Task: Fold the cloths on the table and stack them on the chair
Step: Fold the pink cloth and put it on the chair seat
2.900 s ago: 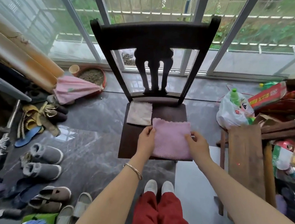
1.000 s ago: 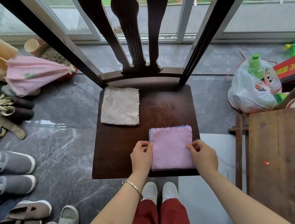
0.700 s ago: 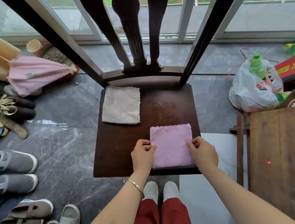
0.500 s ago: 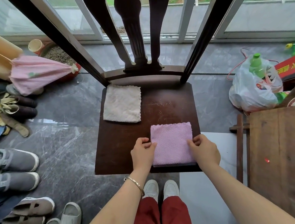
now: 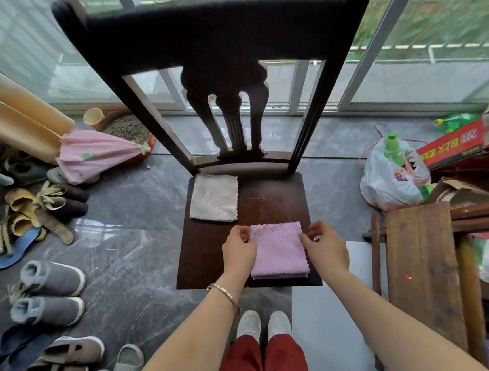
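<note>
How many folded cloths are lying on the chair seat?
2 plainly seen: a beige cloth at the back left of the chair seat, a pink cloth at its front right. An edge under the pink one hints at another, hidden.

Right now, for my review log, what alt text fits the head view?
A left hand and right hand touch the side edges of a folded pink cloth on a dark chair seat; a folded beige cloth lies apart at the seat's back left.

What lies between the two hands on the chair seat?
The folded pink cloth, reaching from the left hand to the right hand on the chair seat; shown in the head view.
</note>
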`<state>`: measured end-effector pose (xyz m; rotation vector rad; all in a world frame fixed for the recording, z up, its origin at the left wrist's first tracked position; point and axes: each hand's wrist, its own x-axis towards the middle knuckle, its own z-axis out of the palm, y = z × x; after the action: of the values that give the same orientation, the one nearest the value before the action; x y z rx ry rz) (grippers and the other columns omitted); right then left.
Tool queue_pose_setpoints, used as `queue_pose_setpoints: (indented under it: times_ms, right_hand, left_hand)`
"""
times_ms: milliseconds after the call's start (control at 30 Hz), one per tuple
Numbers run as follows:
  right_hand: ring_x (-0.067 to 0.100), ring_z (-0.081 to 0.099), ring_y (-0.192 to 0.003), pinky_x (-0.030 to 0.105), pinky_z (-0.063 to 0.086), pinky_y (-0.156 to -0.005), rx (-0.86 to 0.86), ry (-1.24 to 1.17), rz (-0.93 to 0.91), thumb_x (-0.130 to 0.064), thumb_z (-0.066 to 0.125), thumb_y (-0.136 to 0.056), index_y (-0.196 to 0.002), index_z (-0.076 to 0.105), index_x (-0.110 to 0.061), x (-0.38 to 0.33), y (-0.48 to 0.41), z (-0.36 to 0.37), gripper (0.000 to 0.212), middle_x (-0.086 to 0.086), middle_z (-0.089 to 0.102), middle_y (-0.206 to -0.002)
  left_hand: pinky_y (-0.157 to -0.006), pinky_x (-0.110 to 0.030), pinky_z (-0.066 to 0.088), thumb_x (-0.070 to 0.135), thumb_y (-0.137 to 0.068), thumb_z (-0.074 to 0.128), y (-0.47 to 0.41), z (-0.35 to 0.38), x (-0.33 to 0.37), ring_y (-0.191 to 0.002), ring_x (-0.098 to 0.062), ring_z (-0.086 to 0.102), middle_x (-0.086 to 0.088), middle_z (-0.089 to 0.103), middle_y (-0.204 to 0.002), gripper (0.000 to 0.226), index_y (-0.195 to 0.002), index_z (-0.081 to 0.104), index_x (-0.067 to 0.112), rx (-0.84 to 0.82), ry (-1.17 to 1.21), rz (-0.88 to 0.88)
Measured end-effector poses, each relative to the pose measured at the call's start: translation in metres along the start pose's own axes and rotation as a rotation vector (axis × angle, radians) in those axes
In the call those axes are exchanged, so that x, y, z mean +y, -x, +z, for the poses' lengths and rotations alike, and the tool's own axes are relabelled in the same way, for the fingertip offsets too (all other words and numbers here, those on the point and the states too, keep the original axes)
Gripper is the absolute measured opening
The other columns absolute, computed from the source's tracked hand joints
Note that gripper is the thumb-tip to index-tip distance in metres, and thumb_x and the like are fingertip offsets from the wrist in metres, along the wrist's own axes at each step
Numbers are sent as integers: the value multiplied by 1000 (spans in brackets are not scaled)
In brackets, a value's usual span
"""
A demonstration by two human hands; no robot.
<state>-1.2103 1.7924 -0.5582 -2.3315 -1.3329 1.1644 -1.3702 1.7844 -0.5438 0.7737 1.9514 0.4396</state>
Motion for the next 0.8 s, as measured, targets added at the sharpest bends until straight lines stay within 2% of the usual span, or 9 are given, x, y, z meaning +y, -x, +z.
queue_pose_setpoints:
  times_ms: [100,233,333,433,667,800]
  right_hand:
    - [20,60,-95,31,46,-78,-3,-54,-41,-34,61,-86,-108,56,-19,-21,23,-22,27,-4,66,-102]
    - [18,59,-91,27,42,-71,-7,-53,-127,-33,61,-86,-106,55,-21,-42,59,-49,24,-7,62,-96]
    - [16,58,-90,25,41,-71,-13,9,-179,-34,60,-87,-107,55,-22,-52,86,-65,25,-6,63,-102]
    - [18,59,-94,24,41,-73,-10,26,-203,-34,59,-87,-111,55,-22,-60,112,-81,27,-5,64,-108]
    - [19,61,-103,28,46,-85,-2,-25,-251,-34,62,-87,-120,52,-23,-71,161,-110,36,-3,63,-121]
    - [19,58,-114,32,44,-94,14,-75,-230,-38,58,-88,-126,48,-22,-73,185,-118,42,-4,59,-129]
  left_hand:
    - [-83,-19,34,3,-88,45,26,-15,22,-114,-20,54,-6,61,-121,32,-117,56,10,-1,33,29]
    - [-83,-18,34,3,-87,48,61,-35,48,-107,-14,55,-5,61,-120,30,-115,57,9,6,107,85]
    - [-83,-18,35,2,-87,49,86,-47,60,-110,-16,56,-6,62,-120,30,-114,58,8,23,134,111]
    - [-83,-19,36,3,-88,49,110,-57,67,-102,-12,53,-5,61,-122,29,-115,57,9,19,162,117]
    - [-84,-19,37,2,-88,51,157,-71,74,-101,-8,50,-3,60,-123,30,-117,56,10,-52,195,172]
    - [-85,-20,39,1,-87,51,174,-77,77,-104,-11,52,-4,59,-122,32,-117,56,11,-81,164,249]
